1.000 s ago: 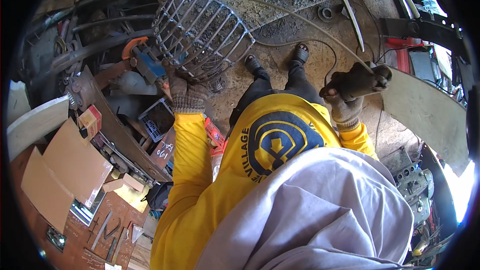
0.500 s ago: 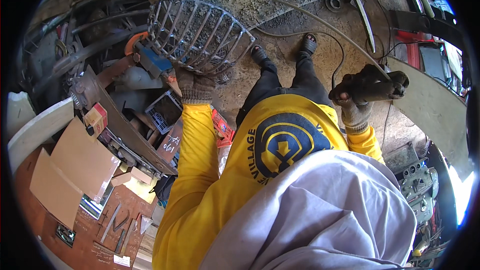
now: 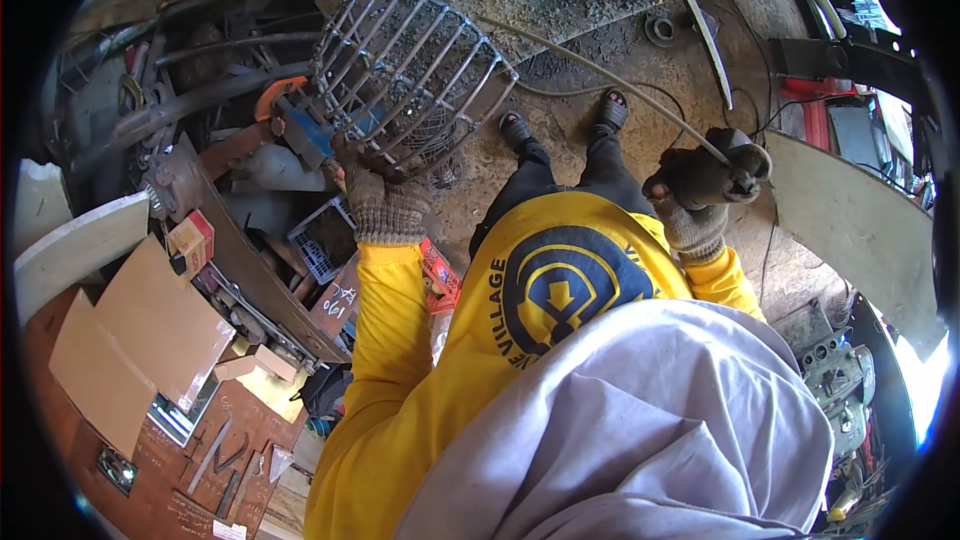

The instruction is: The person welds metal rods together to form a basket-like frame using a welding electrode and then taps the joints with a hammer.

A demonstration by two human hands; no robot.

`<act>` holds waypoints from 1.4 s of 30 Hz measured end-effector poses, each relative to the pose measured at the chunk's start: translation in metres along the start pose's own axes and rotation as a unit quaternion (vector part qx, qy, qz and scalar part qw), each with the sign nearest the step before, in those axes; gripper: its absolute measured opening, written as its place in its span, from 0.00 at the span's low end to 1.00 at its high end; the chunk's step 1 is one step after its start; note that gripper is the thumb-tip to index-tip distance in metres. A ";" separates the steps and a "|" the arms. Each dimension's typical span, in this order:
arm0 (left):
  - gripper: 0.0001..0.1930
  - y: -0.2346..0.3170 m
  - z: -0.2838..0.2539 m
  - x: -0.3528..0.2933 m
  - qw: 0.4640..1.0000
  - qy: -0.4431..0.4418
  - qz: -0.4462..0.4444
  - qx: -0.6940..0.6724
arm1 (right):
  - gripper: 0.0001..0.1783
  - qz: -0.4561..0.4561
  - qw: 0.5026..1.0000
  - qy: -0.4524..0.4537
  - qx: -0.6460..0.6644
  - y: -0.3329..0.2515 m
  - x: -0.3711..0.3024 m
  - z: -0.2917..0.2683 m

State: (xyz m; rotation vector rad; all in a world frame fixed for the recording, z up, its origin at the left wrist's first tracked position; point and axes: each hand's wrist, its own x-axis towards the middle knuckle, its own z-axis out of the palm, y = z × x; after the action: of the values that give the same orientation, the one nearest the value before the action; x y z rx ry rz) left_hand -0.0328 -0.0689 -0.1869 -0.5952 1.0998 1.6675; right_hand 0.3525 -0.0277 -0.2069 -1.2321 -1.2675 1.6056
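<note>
Below us we saw a brown, dusty floor [image 3: 462,208], with a curved pale panel [image 3: 850,230] standing at the right and a red-brown board [image 3: 165,485] spreading across the lower left. We saw flat cardboard [image 3: 150,325] lying over part of that board.

Ahead and left of the person in the yellow top [image 3: 390,310], we found the cage [image 3: 404,73], a bowed frame of welded metal rods, tilted up above the floor beside a cluttered heap of metal. We traced a long thin rod [image 3: 620,78] slanting from the right hand toward the cage's far edge; we could not tell whether the two touched.

We saw the gloved left hand [image 3: 388,205] grasping the near end of the cage, its fingertips partly hidden among the bars. The gloved right hand [image 3: 692,225] was clenched around a dark, bulky tool [image 3: 708,176], from which the rod ran out; we could not tell the tool's exact kind.

Smaller still, we noticed a blue crate [image 3: 322,238] near the left wrist, a red-and-tan box [image 3: 192,240], and a metal ring [image 3: 660,30] on the ground beyond the feet.
</note>
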 end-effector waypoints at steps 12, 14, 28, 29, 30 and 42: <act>0.13 -0.018 0.049 -0.045 0.999 0.007 0.046 0.026 | 0.22 0.001 0.997 0.019 -0.081 -0.007 0.003 0.013; 0.14 -0.017 0.042 -0.041 0.999 -0.009 0.036 0.026 | 0.22 -0.004 0.996 0.021 -0.089 -0.008 0.004 0.013; 0.14 -0.015 0.042 -0.046 0.998 -0.050 0.016 0.028 | 0.21 -0.009 0.995 0.013 -0.104 -0.010 0.009 0.015; 0.14 -0.016 0.043 -0.046 0.999 -0.036 0.021 0.033 | 0.21 -0.010 0.994 0.011 -0.107 -0.010 0.009 0.015; 0.14 -0.018 0.044 -0.046 0.999 -0.021 0.027 0.039 | 0.21 -0.011 0.994 0.010 -0.110 -0.010 0.009 0.014; 0.22 -0.009 0.011 -0.010 0.998 0.053 0.041 0.008 | 0.22 -0.034 0.954 0.124 -0.270 -0.068 0.022 0.010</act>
State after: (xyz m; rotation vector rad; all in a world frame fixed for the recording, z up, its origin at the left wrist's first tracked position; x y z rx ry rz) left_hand -0.0194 -0.0636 -0.1768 -0.6426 1.2282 1.7117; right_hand 0.3365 0.0065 -0.1452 -1.6354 -1.6172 1.0369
